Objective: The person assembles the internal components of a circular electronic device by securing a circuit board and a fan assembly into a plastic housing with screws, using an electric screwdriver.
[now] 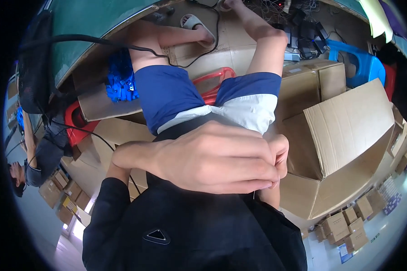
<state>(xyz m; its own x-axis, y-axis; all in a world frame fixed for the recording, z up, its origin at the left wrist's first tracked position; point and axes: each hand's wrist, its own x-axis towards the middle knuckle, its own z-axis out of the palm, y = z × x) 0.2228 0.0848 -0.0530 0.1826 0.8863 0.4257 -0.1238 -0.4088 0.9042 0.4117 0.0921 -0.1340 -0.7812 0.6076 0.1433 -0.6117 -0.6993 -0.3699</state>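
My left hand (217, 158) reaches across the front of my black top, its back toward the camera and its fingers closed together. Beyond its fingertips, my right hand (281, 156) shows only in part, with curled fingers meeting those of the left. Whatever the two hands pinch between them is hidden. A thin pale strand (254, 194) shows just below the left fingers; I cannot tell what it belongs to. Both hands are above my lap, over blue and white shorts (244, 106).
An open cardboard box (348, 128) stands close on my right. At left, another box holds shiny blue pieces (122, 80) beside a green table (83, 27). Black cables (99, 39) cross the left side. A blue stool (359, 63) stands far right; a co-worker (43, 151) is at far left.
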